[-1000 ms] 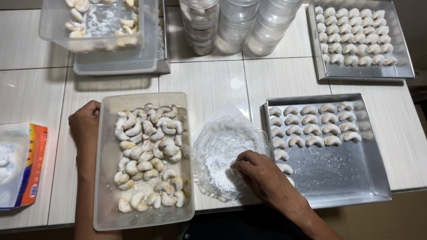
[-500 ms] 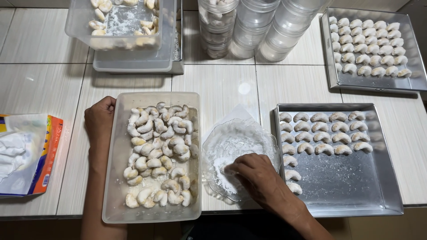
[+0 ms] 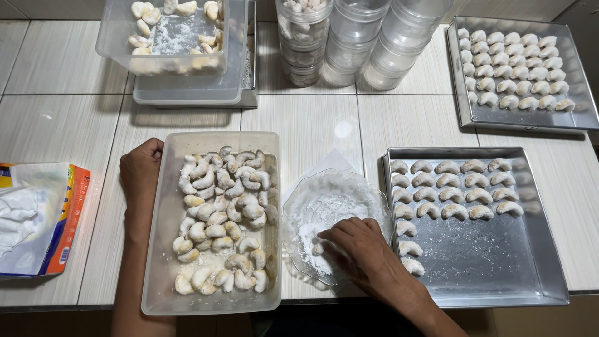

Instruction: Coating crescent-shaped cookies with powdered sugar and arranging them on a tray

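Note:
My left hand [image 3: 141, 173] rests curled against the left wall of a clear plastic tub [image 3: 163, 262] piled with several sugar-dusted crescent cookies [image 3: 221, 215]. My right hand [image 3: 355, 246] reaches into a clear glass bowl [image 3: 324, 193] of white powdered sugar, fingertips pressed on a cookie [image 3: 319, 249] half buried in the sugar. To the right of the bowl lies a square metal tray [image 3: 486, 262] with rows of plain crescent cookies [image 3: 452, 187] along its far and left sides.
A second metal tray of cookies [image 3: 518, 68] sits at the far right. Stacked clear round jars [image 3: 355, 43] stand at the back centre. Stacked plastic tubs [image 3: 175, 56] stand at the back left. An orange-edged box with white plastic bags [image 3: 37, 218] lies at the left.
The view has shifted, so everything sits further right in frame. My right hand has stayed in the sugar bowl, moving slightly over the cookie. My left hand has kept to the tub's wall.

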